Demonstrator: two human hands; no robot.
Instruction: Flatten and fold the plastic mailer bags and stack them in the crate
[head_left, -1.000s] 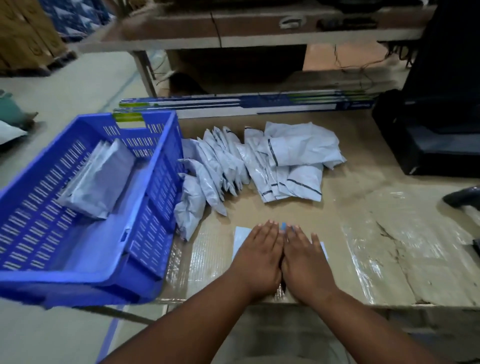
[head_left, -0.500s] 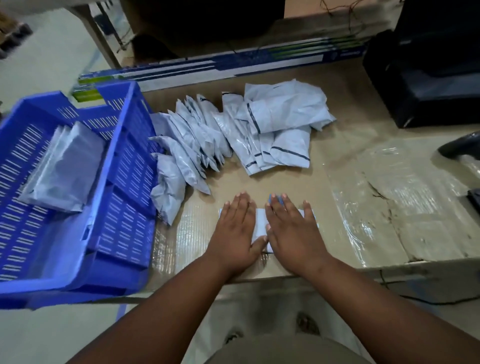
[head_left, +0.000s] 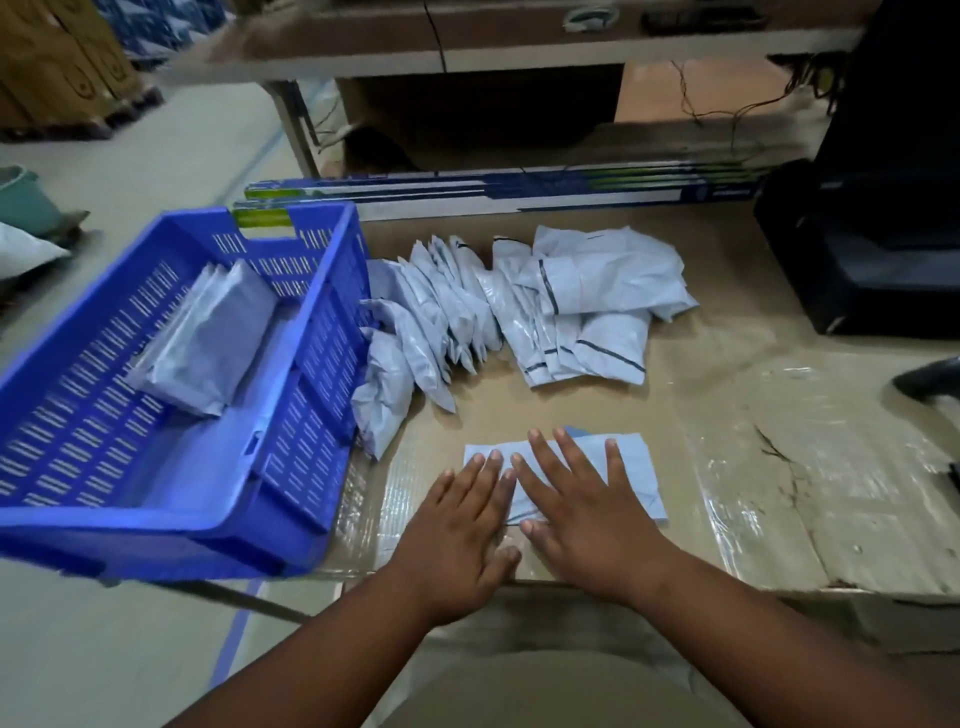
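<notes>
A pale grey mailer bag (head_left: 636, 470) lies flat on the cardboard-covered table (head_left: 727, 467) near its front edge. My left hand (head_left: 460, 530) and my right hand (head_left: 582, 506) both press on it with straight, spread fingers, side by side. Behind them, several crumpled grey mailer bags (head_left: 519, 306) lie in a loose row. The blue crate (head_left: 171, 509) stands at the left, overhanging the table edge, with a few folded bags (head_left: 208, 338) stacked inside it.
A long blue-and-white box (head_left: 519, 192) lies along the back of the table. A black machine (head_left: 862, 249) stands at the back right, and a dark handle (head_left: 930, 379) pokes in from the right edge. Wooden shelving (head_left: 467, 47) rises behind.
My hands have slid apart and back towards me across the bag, so more of it shows at the far and right sides. The camera tilted back up.
</notes>
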